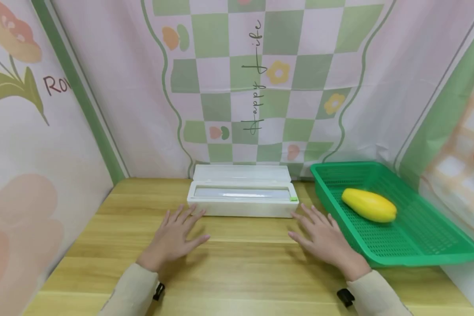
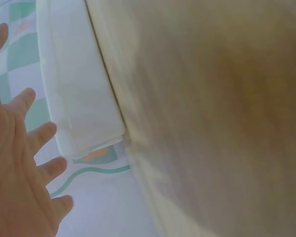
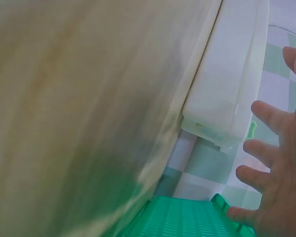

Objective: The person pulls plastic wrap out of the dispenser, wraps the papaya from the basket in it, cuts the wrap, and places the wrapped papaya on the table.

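Note:
A white cling film dispenser (image 1: 242, 208) stands at the back of the table, its lid (image 1: 241, 173) raised and leaning back. Through the top opening a pale roll (image 1: 241, 193) shows, with a small green tab at the right end. My left hand (image 1: 171, 237), fingers spread, is over the table at the dispenser's front left corner. At the front right corner my right hand (image 1: 324, 239) is spread in the same way. Both hands hold nothing; whether the fingertips touch the dispenser, I cannot tell. The wrist views show the dispenser's end close to the fingers of each hand.
A green perforated basket (image 1: 422, 260) stands on the right, close beside my right hand. In it lies a long yellow fruit (image 1: 369, 205), its kind unclear. Printed curtains (image 1: 296, 26) hang behind and on both sides of the wooden table (image 1: 237, 272).

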